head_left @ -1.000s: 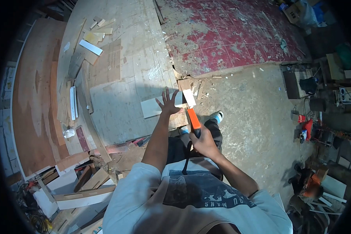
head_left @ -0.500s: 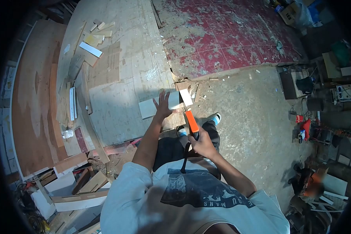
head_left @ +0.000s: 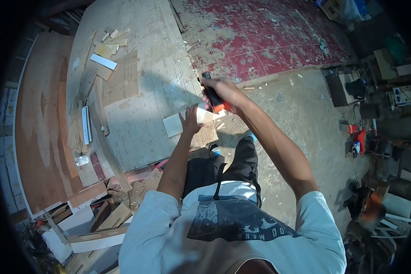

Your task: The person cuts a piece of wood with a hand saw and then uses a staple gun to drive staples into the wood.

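Observation:
My left hand (head_left: 191, 122) rests with fingers spread on a pale flat board (head_left: 172, 125) at the near edge of the plywood table (head_left: 128, 130). The board lies under and beside the palm, and its right part reaches toward my other hand. My right hand (head_left: 223, 92) is closed around an orange-and-black hand tool (head_left: 211, 97), held over the board's right end. Motion blur and my fingers hide much of the tool, so its exact kind does not show.
Wood offcuts (head_left: 106, 49) and narrow strips (head_left: 85, 125) lie on the table's left side. A large brown panel (head_left: 41, 118) stands beyond it. Scrap boards (head_left: 96, 239) are heaped at lower left. The concrete floor (head_left: 287, 118) has scattered chips; tools and clutter line the right.
My right hand has moved forward from near my lap to the board's right end, turning the orange-and-black tool. My left hand stays on the board.

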A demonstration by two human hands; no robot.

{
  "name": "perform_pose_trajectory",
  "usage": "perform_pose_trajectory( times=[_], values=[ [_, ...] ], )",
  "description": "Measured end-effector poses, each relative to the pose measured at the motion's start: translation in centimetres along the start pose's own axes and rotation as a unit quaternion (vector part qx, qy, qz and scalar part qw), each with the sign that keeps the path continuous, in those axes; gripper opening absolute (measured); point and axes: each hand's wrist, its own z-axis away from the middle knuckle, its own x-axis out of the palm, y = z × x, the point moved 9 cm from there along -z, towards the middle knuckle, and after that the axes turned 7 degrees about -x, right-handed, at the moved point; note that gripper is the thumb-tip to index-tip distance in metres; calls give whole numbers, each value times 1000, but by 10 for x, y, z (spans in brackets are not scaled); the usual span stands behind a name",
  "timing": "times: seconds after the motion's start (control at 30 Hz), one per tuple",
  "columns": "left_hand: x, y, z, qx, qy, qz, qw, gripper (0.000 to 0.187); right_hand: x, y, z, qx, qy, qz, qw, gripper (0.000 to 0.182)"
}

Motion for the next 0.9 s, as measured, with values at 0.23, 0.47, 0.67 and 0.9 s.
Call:
perform_pose_trajectory(
  times=[0.23, 0.47, 0.67, 0.9],
  values=[
    [-4, 4, -2, -5, 6, -25, 1000, 111, 15, 2, -48, 0, 32, 29, 999, 40],
    [21, -8, -5, -9, -15, -28, 999, 113, 7, 1, -31, -19, 25, 69, 997, 37],
    [36, -14, -10, 17, -51, 7, 999, 115, -4, 29, -4, -20, -23, 60, 998, 23],
    [38, -11, -13, -30, -76, -25, 996, 116, -21, 94, 51, -9, 2, 152, 988, 29]
  ],
)
